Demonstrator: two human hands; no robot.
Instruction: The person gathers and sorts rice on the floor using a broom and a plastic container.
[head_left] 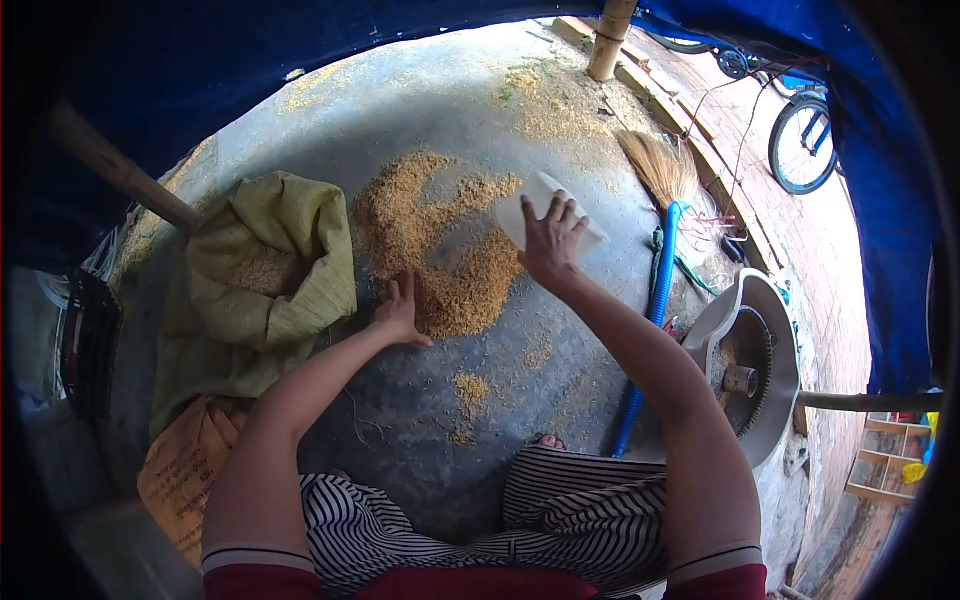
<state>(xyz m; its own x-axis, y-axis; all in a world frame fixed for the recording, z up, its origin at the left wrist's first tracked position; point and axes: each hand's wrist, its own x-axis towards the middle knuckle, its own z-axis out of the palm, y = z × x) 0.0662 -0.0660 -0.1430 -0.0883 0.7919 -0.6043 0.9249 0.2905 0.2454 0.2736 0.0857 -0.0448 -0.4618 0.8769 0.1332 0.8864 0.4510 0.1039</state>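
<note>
A pile of golden grain [440, 240] lies spread on the grey concrete floor [400, 110]. My left hand [400, 312] rests flat on the floor at the pile's near left edge, fingers apart, touching the grain. My right hand [550, 240] grips a white flat scoop [530, 205] at the pile's right side, its edge against the grain. An open yellow-green sack [265, 270] holding grain sits just left of my left hand. Small patches of grain [470, 388] lie nearer my knees.
A broom with a blue handle [655, 290] lies to the right. A grey metal fan machine [745, 370] stands beyond it. A wooden post [610, 38] rises at the back, a bicycle [800, 140] at far right. Blue tarp [200, 60] hangs around.
</note>
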